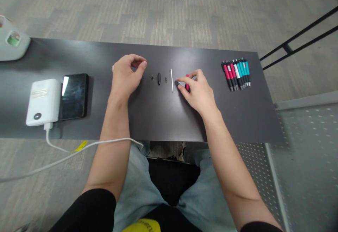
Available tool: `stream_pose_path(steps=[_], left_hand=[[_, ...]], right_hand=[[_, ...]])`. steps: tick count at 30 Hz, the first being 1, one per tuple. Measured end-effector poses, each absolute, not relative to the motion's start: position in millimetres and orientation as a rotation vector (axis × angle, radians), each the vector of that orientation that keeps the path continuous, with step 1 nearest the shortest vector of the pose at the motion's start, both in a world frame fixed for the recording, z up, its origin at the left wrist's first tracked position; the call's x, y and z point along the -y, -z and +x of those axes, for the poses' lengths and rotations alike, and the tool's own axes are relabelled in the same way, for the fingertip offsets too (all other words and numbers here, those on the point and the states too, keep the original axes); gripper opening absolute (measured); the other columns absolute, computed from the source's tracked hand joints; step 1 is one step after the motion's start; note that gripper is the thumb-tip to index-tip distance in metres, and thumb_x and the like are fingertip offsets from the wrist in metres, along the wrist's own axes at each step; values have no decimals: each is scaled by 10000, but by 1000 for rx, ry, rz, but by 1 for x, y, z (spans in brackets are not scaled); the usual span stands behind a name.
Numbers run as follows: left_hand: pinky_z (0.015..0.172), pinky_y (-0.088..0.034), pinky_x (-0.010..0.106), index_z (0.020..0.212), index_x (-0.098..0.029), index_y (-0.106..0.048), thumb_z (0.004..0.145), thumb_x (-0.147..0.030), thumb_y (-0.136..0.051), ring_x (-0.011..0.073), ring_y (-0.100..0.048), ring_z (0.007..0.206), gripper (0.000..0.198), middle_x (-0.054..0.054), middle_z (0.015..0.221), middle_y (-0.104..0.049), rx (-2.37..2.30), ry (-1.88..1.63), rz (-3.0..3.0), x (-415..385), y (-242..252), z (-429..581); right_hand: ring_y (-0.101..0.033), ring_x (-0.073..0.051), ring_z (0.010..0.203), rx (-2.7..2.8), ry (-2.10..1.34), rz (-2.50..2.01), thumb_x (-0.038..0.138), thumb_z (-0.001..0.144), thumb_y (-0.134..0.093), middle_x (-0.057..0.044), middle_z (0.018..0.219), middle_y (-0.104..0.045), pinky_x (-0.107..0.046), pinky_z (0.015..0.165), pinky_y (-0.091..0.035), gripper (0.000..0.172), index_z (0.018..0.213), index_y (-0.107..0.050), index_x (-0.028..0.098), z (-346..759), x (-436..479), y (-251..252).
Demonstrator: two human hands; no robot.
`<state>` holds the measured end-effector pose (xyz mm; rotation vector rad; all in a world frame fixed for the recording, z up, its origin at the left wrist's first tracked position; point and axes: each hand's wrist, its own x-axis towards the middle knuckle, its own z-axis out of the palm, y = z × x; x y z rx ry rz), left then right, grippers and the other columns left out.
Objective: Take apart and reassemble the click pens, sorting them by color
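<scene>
My left hand (128, 75) is over the left-middle of the dark table, its fingers curled and the thumb tip close against the index finger. Nothing shows between them. To its right, pen parts lie in a row: a tiny dark piece (152, 78), a black grip sleeve (158, 79), a small spring-like piece (166, 79) and a thin silver refill (171, 81). My right hand (199, 91) is just right of the refill, thumb and index finger apart. Beneath its fingers lies a red pen barrel (187, 87), partly hidden; I cannot tell whether they touch it.
Several red, white and teal pens (236, 75) lie side by side at the table's right. On the left are a white power bank (43, 101) and a black phone (74, 96). A white cable (105, 141) crosses over my left forearm. A white object (13, 41) stands far left.
</scene>
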<state>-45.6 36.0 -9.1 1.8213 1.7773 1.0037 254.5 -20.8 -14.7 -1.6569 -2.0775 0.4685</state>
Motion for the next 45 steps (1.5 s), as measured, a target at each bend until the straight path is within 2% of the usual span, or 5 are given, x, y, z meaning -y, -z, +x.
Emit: stream_pose_path(steps=[19,25,29,40,45], left_hand=[[1300,-468,686,1362,-374,-920,1162,-344,-822,456,-707,1454,225,120,1473,-825,-1581,-563,2277,0,-7,42],[1337,-408,754,1334,-348,-954,1169,-284,-790,495,-667,1482,241,155,1484,-838,-1570,-509,2284,2,2,69],[1340,-408,776,1226,-343,-946,1166,-264,-771,494,-669,1478,202,145,1406,-877,-1581,-539,2299,-1,6,68],[1236,-602,554,1190,-309,-839,1174,-290,-767,319,-870,1170,76,42,1218,-946,-1468,-855,2037,-14,2,48],[1053,-696,409,1095,-284,-835,1152,-507,-871,271,-850,1058,232,46,1109,-926,-1297,-1234,1907,-28,13,36]], right_hand=[[-811,-370,1102,2017,-513,-1770,275,1094,-831,-109,1322,-881,-504,973,-662,414,1500,-837,352,277,17,8],[-822,-391,1037,1958,-495,-1872,296,1038,-882,-128,1133,-903,-531,958,-667,81,1103,-833,301,297,15,11],[-829,-362,1042,1882,-584,-1774,336,1067,-858,-118,1131,-902,-523,993,-686,71,1116,-836,289,305,12,10],[-855,-386,1446,1498,-873,-1360,756,1209,-702,-159,1510,-885,-598,1148,-737,536,1563,-771,360,305,4,17],[-866,-355,1307,1453,-878,-1227,842,997,-1006,-83,1330,-917,-580,1200,-737,606,1339,-879,358,302,-4,29]])
